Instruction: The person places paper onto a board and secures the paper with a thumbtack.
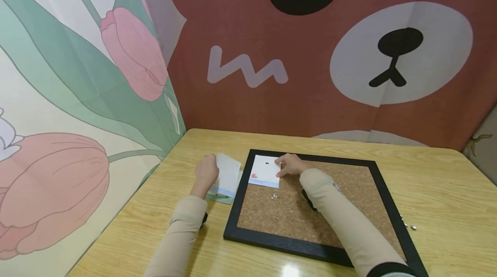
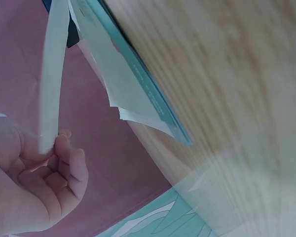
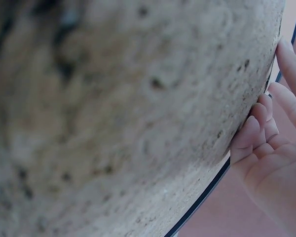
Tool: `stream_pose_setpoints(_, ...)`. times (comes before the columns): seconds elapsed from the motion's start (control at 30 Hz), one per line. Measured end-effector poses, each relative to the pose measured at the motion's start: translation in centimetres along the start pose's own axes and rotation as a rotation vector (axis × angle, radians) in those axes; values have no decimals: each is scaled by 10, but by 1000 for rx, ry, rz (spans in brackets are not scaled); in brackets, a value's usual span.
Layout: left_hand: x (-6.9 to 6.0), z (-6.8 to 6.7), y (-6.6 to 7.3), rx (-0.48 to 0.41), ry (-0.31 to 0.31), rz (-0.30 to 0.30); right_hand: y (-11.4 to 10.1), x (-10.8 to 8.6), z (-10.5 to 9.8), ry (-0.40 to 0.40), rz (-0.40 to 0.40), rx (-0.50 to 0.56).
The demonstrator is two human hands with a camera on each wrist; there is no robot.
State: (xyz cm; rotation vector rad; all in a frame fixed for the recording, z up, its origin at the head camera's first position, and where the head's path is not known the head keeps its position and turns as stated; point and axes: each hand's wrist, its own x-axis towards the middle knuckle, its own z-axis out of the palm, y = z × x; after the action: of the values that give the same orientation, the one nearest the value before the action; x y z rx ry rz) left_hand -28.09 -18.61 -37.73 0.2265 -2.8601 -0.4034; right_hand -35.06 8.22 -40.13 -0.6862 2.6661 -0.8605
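Note:
In the head view my left hand (image 1: 207, 170) pinches the edge of a white sheet of paper (image 1: 228, 171) above a teal-edged paper pad (image 1: 220, 198). The left wrist view shows that sheet (image 2: 53, 74) nearly edge-on between thumb and fingers, raised from the pad (image 2: 123, 84). Across on the framed cork board (image 1: 283, 216), a white note sheet (image 1: 262, 174) with a small red drawing and a blue lower band lies in the upper left corner. A small dark round pin (image 1: 267, 163) is on it. My right hand (image 1: 292, 165) touches its right edge with extended fingers.
Several small shiny pieces (image 1: 274, 196) lie on the cork below the note. A few more round bits (image 1: 413, 228) are on the wooden table (image 1: 446, 190) to the board's right. The board's black frame (image 1: 287, 244) borders the cork. A printed curtain (image 1: 248, 108) hangs behind.

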Motion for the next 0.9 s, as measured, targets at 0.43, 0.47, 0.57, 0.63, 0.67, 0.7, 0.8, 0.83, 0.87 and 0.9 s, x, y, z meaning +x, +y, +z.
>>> stream_pose_setpoints(0.43, -1, -11, -4, -183, 53, 46, 2, 3, 1, -11, 6, 14)
stream_pose_setpoints(0.47, -1, -12, -3, -189, 46, 44, 2, 3, 0, -11, 6, 14)
stream_pose_setpoints(0.57, -1, -13, 0, -211, 20, 37, 1, 2, 0, -7, 10, 11)
stream_pose_setpoints(0.63, -2, -13, 3, -224, -6, 30, 1, 2, 0, -9, 12, 14)
stream_pose_setpoints(0.67, -3, -13, 5, -248, -21, 23, 1, 2, 0, -10, 14, 17)
stream_pose_setpoints(0.7, -3, -13, 6, -282, -40, 11, 0, 2, 0, -12, 16, 19)
stream_pose_setpoints(0.8, -6, -11, 9, -385, -90, -18, -1, 1, -1, -16, 18, 21)
stream_pose_setpoints(0.83, -7, -11, 10, -426, -108, -25, -1, 1, -1, -13, 20, 20)
stream_pose_setpoints(0.87, -8, -10, 11, -463, -121, -22, -1, 1, -1, -12, 18, 18)
stream_pose_setpoints(0.9, -9, -9, 11, -487, -136, -17, -2, 0, 0, -10, 15, 13)
